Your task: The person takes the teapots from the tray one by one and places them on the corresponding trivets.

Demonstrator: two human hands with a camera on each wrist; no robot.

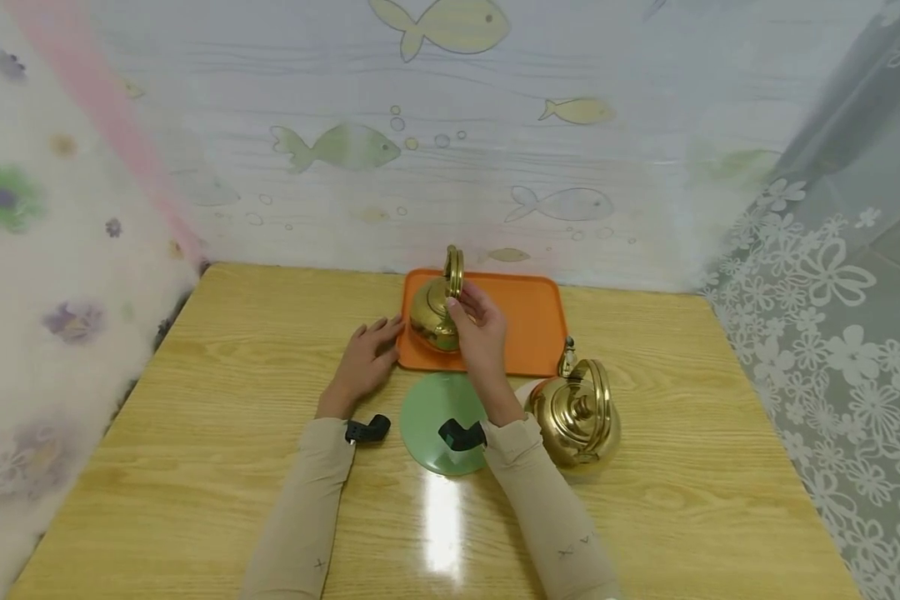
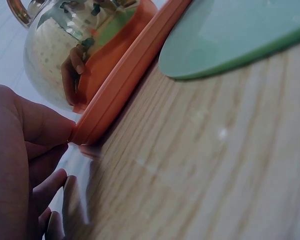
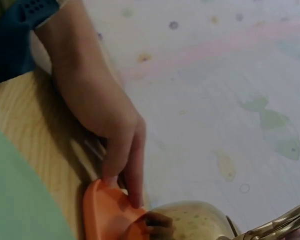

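Note:
A small shiny brass kettle (image 1: 437,321) stands at the left end of the orange tray (image 1: 528,325). My right hand (image 1: 483,333) grips it at its upright handle (image 1: 454,271), thumb in front. In the right wrist view only part of that kettle (image 3: 190,217) and its handle (image 3: 277,225) show, at the lower edge. My left hand (image 1: 363,358) lies at the tray's left edge, fingers extended. In the left wrist view, thumb and forefinger tips touch the tray's rim (image 2: 125,75) near its corner; the other fingers spread loosely beside it.
A round green disc (image 1: 431,425) lies in front of the tray, between my forearms. To the right, a larger brass kettle (image 1: 573,412) stands close to my right wrist, over a partly hidden pale disc (image 1: 525,390). A fish-patterned curtain (image 1: 450,183) hangs behind the wooden table (image 1: 217,417).

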